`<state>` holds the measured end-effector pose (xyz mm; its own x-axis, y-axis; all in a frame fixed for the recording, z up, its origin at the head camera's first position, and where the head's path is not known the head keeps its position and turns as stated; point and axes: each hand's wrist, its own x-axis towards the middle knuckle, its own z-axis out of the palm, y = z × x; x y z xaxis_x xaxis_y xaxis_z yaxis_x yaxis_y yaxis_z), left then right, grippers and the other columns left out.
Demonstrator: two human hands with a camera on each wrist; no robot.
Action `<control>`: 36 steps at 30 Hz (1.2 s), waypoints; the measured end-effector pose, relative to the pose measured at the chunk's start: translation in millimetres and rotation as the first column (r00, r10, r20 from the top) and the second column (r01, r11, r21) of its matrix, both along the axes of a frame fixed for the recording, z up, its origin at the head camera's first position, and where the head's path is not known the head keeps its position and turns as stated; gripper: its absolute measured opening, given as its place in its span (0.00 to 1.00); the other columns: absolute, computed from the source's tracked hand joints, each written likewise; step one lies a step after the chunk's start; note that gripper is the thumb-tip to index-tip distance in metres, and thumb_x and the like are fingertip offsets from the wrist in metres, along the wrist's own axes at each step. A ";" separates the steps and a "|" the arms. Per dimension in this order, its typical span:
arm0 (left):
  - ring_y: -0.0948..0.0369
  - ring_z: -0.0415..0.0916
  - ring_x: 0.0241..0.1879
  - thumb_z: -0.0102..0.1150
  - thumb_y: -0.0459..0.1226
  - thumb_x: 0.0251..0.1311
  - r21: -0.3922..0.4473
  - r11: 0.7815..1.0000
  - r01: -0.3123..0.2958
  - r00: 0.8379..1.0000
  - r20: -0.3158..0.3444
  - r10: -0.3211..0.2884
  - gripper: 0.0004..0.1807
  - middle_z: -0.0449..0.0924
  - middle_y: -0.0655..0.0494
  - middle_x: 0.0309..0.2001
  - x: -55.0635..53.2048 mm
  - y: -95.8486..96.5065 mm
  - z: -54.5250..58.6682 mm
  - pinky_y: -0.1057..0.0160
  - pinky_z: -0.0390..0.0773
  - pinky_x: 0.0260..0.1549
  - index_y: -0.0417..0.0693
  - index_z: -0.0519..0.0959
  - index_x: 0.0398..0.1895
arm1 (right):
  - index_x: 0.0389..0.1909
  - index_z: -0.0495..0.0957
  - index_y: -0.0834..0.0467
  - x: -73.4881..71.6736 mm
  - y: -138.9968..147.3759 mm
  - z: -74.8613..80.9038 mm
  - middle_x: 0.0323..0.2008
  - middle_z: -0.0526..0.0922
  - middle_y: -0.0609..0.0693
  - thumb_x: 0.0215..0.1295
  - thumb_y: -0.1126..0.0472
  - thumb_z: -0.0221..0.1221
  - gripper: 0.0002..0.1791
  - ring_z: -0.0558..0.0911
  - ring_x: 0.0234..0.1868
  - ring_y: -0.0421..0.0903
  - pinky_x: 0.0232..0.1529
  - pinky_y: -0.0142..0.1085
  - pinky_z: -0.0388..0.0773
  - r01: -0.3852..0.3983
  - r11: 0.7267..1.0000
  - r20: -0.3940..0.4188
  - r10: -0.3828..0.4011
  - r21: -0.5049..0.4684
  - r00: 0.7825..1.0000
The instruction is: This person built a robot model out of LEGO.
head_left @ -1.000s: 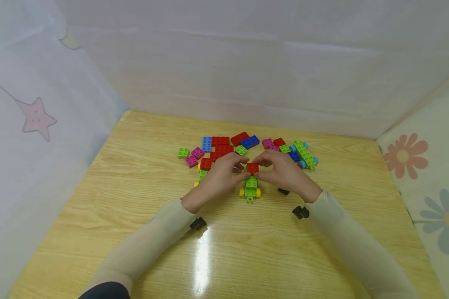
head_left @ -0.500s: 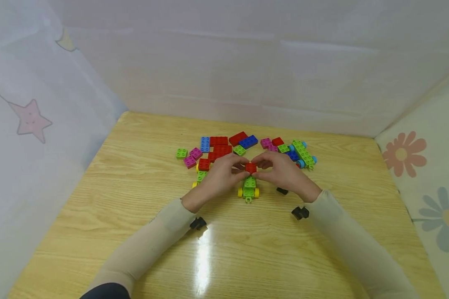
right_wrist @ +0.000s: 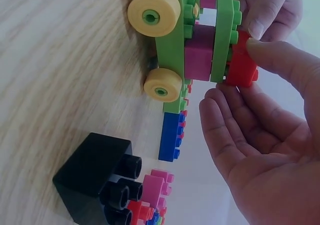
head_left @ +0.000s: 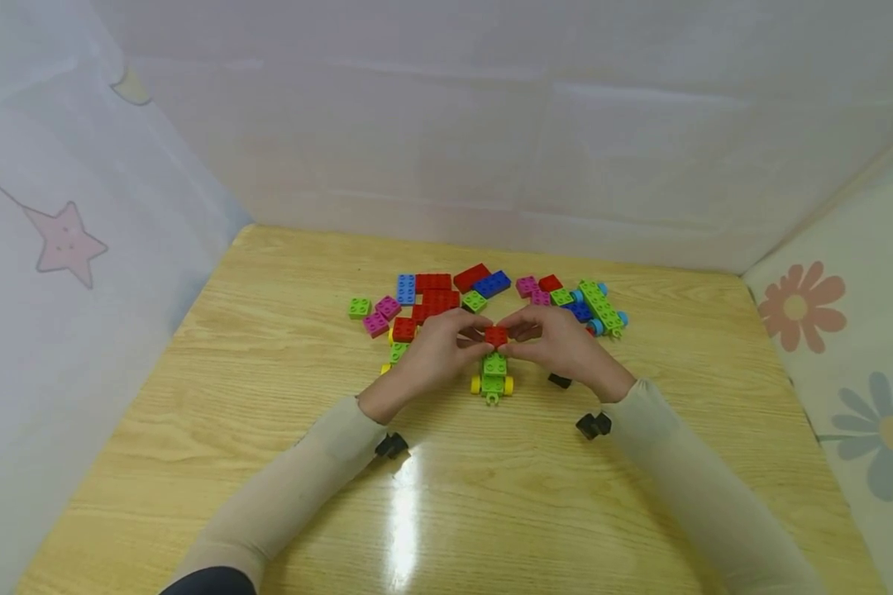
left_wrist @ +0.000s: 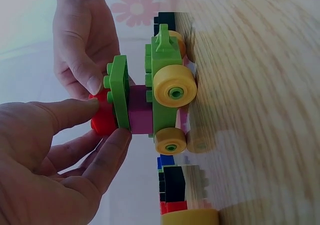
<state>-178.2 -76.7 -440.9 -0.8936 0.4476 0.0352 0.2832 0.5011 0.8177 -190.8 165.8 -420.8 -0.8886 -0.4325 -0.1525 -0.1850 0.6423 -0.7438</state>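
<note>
Red brick, mid-frame, is pinched by left hand and right hand; probably light, stiff, best held by sides.

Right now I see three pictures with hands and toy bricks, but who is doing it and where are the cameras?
There's no robot here, just a person using their bare left hand and right hand. The wide picture comes from a camera worn on the head, looking forward and down; the two sideways-looking ones come from cameras on the wrists. The two hands pinch one red brick together, above a green plate, a purple brick and a green base with yellow wheels. On the wooden table lie pink bricks, black bricks and a green base with blue wheels.
</note>
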 end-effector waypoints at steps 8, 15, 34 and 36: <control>0.52 0.90 0.58 0.70 0.38 0.78 -0.004 1.000 0.007 1.000 -0.004 -0.007 0.20 0.87 0.47 0.60 0.0 -1.1 0.7 0.54 0.91 0.60 0.41 0.86 0.68 | 0.65 0.87 0.55 0.4 0.0 0.1 0.60 0.91 0.52 0.75 0.55 0.73 0.21 0.90 0.60 0.53 0.66 0.55 0.88 -0.004 1.000 0.014 0.004 -0.014 1.000; 0.52 0.91 0.57 0.71 0.37 0.77 -0.019 1.000 0.008 1.000 0.001 -0.008 0.20 0.87 0.47 0.58 0.2 -0.7 0.6 0.55 0.91 0.59 0.42 0.86 0.67 | 0.66 0.87 0.56 0.3 -0.3 -0.9 0.61 0.91 0.53 0.75 0.55 0.74 0.22 0.90 0.60 0.54 0.66 0.55 0.89 -0.001 1.000 0.008 0.001 0.004 1.000; 0.52 0.91 0.58 0.71 0.37 0.77 -0.011 1.000 0.011 1.000 0.002 -0.011 0.20 0.87 0.47 0.58 0.3 -0.7 0.3 0.55 0.92 0.59 0.41 0.86 0.67 | 0.66 0.87 0.55 2.2 -0.9 -7.4 0.61 0.90 0.54 0.75 0.53 0.74 0.23 0.91 0.61 0.55 0.65 0.55 0.89 0.028 1.000 -0.006 -0.028 0.004 1.000; 0.52 0.91 0.58 0.71 0.37 0.77 -0.009 1.000 0.012 1.000 0.004 -0.012 0.20 0.87 0.47 0.58 0.3 -0.4 0.1 0.55 0.92 0.59 0.41 0.86 0.68 | 0.66 0.87 0.55 2.7 -0.7 -8.2 0.62 0.90 0.54 0.75 0.53 0.73 0.23 0.91 0.62 0.55 0.66 0.56 0.88 0.034 0.999 0.003 -0.034 -0.004 0.999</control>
